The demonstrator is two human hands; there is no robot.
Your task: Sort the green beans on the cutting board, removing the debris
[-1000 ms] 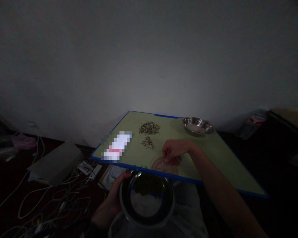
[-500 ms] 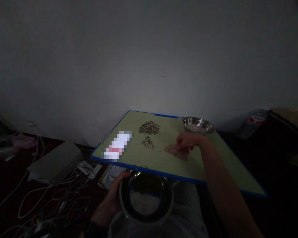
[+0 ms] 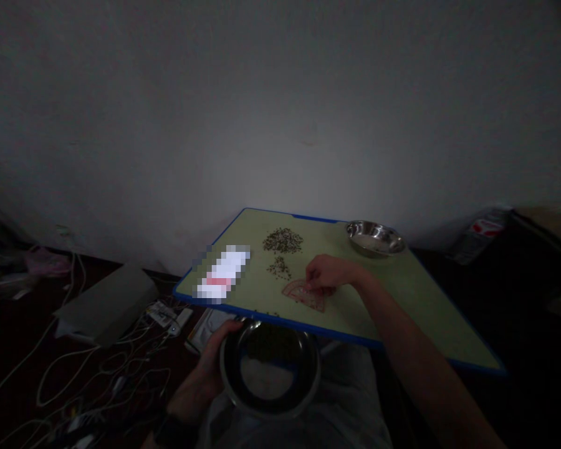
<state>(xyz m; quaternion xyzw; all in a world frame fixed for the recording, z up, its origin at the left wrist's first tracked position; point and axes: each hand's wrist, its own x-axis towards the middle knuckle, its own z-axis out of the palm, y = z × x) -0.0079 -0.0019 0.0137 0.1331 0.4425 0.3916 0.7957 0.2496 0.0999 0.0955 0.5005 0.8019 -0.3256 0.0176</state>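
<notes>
My left hand [image 3: 218, 345] grips the left rim of a steel bowl [image 3: 308, 394] below the table's front edge. Dark green grains [image 3: 273, 343] lie along the far side inside it. My right hand [image 3: 328, 273] is closed on a clear protractor with red markings [image 3: 303, 297], which lies against the tabletop with its curved side to the left. A few small grains show by the protractor. Left of it is a small scatter of grains [image 3: 279, 268], with a larger mixed heap of grains [image 3: 282, 241] behind.
The pale green folding table [image 3: 378, 312] has a blue edge. At its back right stands another steel bowl [image 3: 374, 238]. A bright, pixelated phone-like shape [image 3: 224, 273] lies at the left. Cables [image 3: 116, 368] and a grey box [image 3: 107, 302] are on the floor; a bottle [image 3: 481, 234] stands right.
My right hand has slid the protractor left and slightly toward the front edge, closer to the small scatter. The left hand still holds the bowl, which has shifted slightly left in view.
</notes>
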